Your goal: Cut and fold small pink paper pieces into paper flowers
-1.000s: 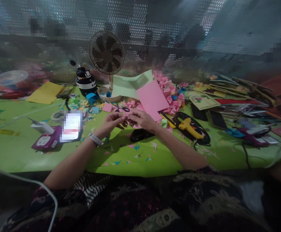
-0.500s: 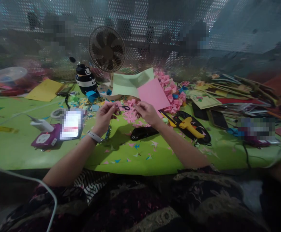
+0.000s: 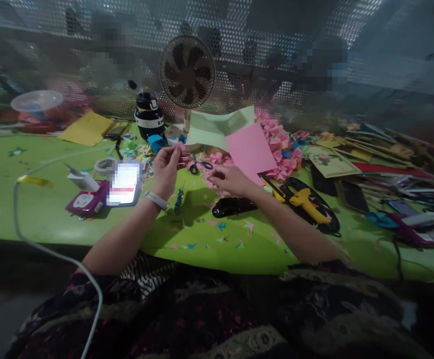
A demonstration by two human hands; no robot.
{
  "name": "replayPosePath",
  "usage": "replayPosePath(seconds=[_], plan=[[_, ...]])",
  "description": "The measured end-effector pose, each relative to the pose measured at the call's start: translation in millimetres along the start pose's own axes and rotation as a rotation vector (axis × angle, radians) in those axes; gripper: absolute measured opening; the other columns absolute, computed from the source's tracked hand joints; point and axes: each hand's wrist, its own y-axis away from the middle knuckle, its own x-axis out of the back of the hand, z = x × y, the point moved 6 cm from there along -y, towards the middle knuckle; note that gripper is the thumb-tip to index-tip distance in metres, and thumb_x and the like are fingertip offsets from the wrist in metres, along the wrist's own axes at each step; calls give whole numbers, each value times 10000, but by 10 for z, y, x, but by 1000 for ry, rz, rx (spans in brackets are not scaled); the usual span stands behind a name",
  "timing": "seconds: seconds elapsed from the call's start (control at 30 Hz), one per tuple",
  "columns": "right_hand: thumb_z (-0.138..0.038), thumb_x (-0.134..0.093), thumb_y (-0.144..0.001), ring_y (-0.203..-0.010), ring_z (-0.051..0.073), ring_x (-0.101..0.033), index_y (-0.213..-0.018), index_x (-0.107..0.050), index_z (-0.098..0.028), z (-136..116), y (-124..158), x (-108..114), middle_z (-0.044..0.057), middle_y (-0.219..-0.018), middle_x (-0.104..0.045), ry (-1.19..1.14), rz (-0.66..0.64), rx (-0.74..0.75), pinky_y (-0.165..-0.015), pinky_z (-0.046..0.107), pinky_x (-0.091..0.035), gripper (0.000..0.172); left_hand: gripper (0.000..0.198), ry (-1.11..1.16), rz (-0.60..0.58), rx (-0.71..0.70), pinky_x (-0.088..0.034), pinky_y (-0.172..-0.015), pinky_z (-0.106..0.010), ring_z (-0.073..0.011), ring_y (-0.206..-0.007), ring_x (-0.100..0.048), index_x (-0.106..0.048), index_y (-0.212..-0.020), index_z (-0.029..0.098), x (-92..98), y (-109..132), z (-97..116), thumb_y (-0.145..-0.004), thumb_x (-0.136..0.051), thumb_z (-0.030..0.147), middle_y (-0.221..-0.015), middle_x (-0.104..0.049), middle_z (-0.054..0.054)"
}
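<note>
Moved apart, with open air between: left hand (image 3: 166, 169) pinches pink paper (image 3: 180, 145); right hand (image 3: 233, 180), grip unclear.

This is a paper-craft workplace: coloured offcuts (image 3: 221, 226) litter the green surface (image 3: 33, 219) near its front edge, a heap of folded pink paper (image 3: 274, 139) sits toward the far edge, and cards (image 3: 381, 144) lie stacked toward the far right corner. Scissors (image 3: 194, 169) and a yellow glue gun (image 3: 312, 205) lie between. Behind the far edge, the dim background leaves home or workshop unclear.
</note>
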Motion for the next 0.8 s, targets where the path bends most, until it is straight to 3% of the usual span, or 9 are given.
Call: replayPosePath(seconds=[0.07, 0.2, 0.33, 0.53, 0.8], plan=[[-305, -568, -888, -725, 168, -581, -805, -654, -155, 71, -224, 2, 71, -811, -690, 80, -54, -38, -660, 271, -372, 191, 179, -11, -7, 17, -538, -595, -185, -80, -620, -679, -603, -861, 191, 0, -8, -19, -874, -717, 329, -737, -711, 7], [-310, -558, -874, -696, 176, -580, -728, -655, -156, 206, -727, -12, 70, -737, -665, 272, -45, -136, -631, 277, -359, 233, 172, -24, -26, 39, -571, -684, -235, -106, -684, -702, -594, -871, 193, 5, -21, -78, -887, -697, 330, -735, -705, -1], [-328, -624, -825, -800, 240, -651, -836, -704, -111, 280, -1035, -162, 143, -832, -711, 437, -130, -272, -672, 286, -422, 232, 233, -19, -27, 74, -569, -701, -253, -123, -726, -720, -582, -871, 181, 31, -38, -166, -869, -713, 373, -770, -714, -18], [-252, -747, -727, -1084, 340, -653, -1073, -705, -69, 379, -1238, -314, 240, -1114, -707, 510, -202, -362, -856, 344, -501, 394, 209, -12, -26, 104, -563, -692, -255, -126, -721, -722, -591, -882, 175, 59, -30, -223, -867, -709, 346, -812, -733, -26], [-234, -776, -715, -987, 311, -703, -963, -734, -63, 453, -1290, -266, 218, -972, -748, 483, -245, -362, -827, 318, -530, 304, 227, 10, -47, 119, -568, -673, -245, -110, -667, -702, -607, -880, 166, 56, -30, -241, -830, -743, 342, -792, -730, -18]])
